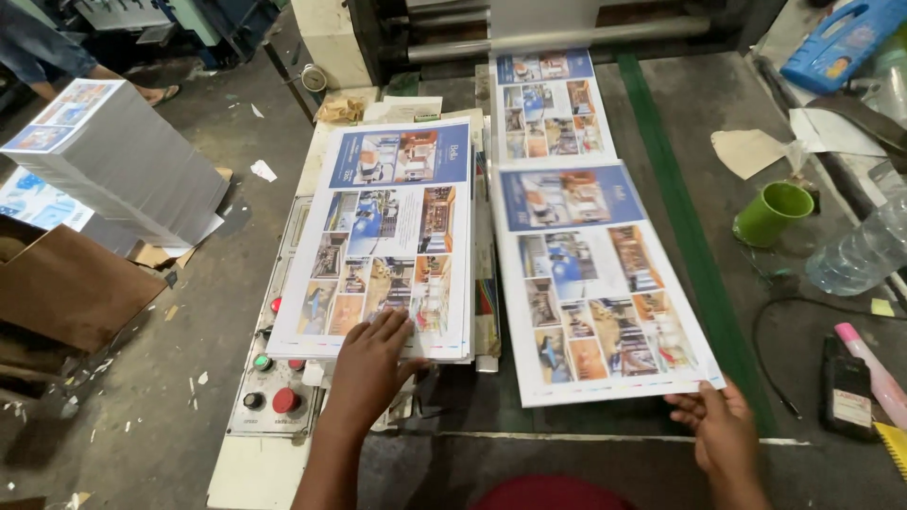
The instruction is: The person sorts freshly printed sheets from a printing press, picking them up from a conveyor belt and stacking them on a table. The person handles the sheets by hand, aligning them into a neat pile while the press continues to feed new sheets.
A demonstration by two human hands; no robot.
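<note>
The dark counter (661, 123) of the machine fills most of what I see, with a green stripe (694, 246) running down it and rollers (557, 38) at the far end. Off to my left a tall stack of printed sheets (113, 165) stands on the floor side, leaning a little. In front of me lies a smaller pile of printed sheets (387, 246), resting over the control panel (274, 378) with its red and green buttons. Just beside it on the right a single printed sheet (595, 283) lies flat, and a further sheet (553, 104) sits by the rollers.

My left hand (368, 364) lies open, fingers spread, pressing on the near edge of the pile. My right hand (723, 425) pinches the near right corner of the single sheet, thumb on top, fingers under it.

Further right stand a green cup (770, 212), a clear plastic bottle (860, 250) lying on its side, and a pink marker (874, 364).

What could go wrong, I judge: the single sheet, held by one corner only, could crease or swing out of square. The pile overhangs the panel, so a push from my left hand could slide it askew or press a button. The cup and bottle are near enough that a sweep of paper could knock them and wet the prints.
</note>
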